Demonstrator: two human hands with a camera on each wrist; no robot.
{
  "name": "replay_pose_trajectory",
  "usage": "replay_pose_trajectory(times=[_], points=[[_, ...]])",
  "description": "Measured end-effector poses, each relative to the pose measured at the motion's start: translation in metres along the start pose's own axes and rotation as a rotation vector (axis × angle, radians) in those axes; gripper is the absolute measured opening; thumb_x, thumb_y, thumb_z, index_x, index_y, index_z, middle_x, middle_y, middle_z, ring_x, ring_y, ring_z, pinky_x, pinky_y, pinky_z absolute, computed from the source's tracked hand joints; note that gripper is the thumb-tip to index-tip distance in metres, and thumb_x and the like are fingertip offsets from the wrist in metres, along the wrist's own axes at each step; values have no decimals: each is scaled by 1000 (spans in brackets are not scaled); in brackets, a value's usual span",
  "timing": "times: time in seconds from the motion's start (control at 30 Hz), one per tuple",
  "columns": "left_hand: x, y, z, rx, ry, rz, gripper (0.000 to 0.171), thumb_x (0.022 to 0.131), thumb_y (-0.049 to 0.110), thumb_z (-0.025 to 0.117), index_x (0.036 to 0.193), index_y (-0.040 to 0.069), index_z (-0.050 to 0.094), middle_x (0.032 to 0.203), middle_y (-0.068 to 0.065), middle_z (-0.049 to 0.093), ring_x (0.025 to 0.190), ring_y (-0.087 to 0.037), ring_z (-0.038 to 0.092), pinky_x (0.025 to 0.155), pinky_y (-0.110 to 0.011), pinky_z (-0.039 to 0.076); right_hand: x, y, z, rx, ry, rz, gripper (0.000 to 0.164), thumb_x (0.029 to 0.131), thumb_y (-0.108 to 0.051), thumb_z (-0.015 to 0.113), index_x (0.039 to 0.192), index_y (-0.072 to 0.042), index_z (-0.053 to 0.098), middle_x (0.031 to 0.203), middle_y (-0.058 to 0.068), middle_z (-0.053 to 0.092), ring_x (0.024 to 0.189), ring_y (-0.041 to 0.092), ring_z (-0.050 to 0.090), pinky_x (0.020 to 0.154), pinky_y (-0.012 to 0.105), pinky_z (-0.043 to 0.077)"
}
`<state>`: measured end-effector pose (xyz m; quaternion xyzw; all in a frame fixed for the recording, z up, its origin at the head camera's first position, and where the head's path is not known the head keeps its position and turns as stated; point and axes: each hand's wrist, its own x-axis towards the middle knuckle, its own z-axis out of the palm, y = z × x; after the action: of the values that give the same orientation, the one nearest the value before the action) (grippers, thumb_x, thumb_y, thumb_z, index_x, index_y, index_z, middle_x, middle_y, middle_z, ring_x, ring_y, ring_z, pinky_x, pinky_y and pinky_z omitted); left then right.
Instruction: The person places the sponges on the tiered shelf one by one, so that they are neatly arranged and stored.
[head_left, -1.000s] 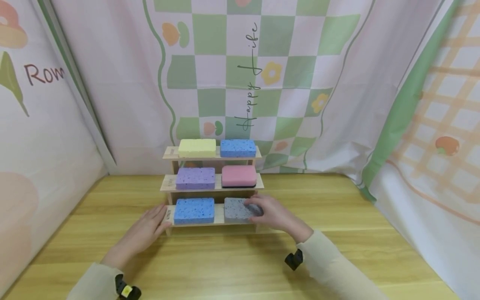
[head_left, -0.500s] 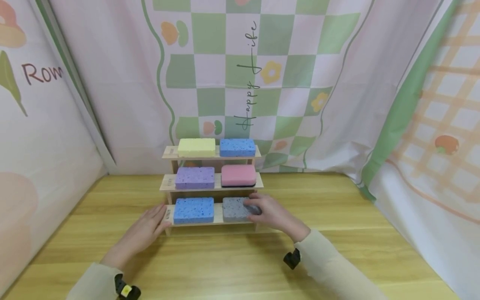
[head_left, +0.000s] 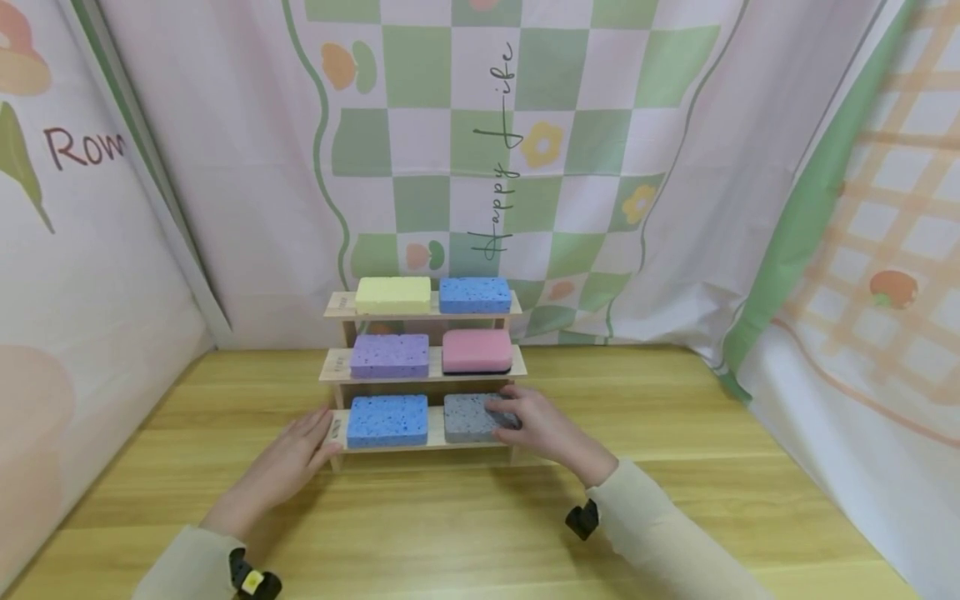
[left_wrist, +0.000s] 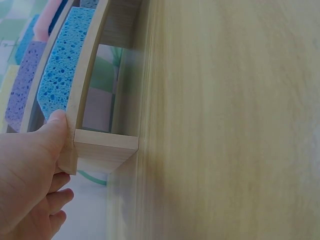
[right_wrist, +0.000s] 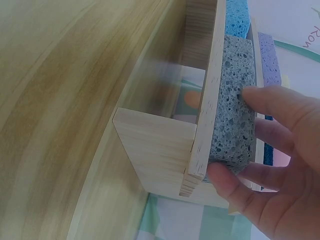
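A three-tier wooden rack (head_left: 438, 436) carries several sponges, two on each tier. On the bottom tier's right lies a grey speckled sponge (head_left: 468, 418), flat on the board. My right hand (head_left: 551, 429) holds it by its right end; in the right wrist view one digit lies on the sponge's upper face and another (right_wrist: 222, 177) bends round its end. To its left is a blue sponge (head_left: 387, 421), a small gap between them. My left hand (head_left: 288, 458) grips the left end of the bottom board, thumb (left_wrist: 55, 125) on top beside the blue sponge, the other fingers curled below.
A purple sponge (head_left: 390, 356) and a pink sponge with a dark base (head_left: 477, 352) occupy the middle tier. The top tier bears a yellow sponge (head_left: 393, 296) and another blue sponge (head_left: 475, 295). Printed curtains (head_left: 247, 167) enclose the wooden table (head_left: 420, 533) behind and at both sides.
The grey sponge has slid slightly left along the bottom board, my right hand moving with it. My left hand keeps its place at the board's left end.
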<state>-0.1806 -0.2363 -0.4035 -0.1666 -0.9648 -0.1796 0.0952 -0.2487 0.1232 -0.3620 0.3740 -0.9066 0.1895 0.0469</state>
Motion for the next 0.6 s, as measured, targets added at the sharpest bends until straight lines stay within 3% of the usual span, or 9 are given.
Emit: replay_pose_trajectory(times=[0.6], points=[[0, -2, 3, 4, 12, 7, 58, 98, 33, 43, 134, -12, 35, 139, -28, 32, 127, -43, 30, 105, -54, 21, -1, 0, 0, 0, -6, -31, 37, 83, -16, 69, 117, -2, 63, 123, 28, 50, 111, 40, 50, 88, 48, 46]])
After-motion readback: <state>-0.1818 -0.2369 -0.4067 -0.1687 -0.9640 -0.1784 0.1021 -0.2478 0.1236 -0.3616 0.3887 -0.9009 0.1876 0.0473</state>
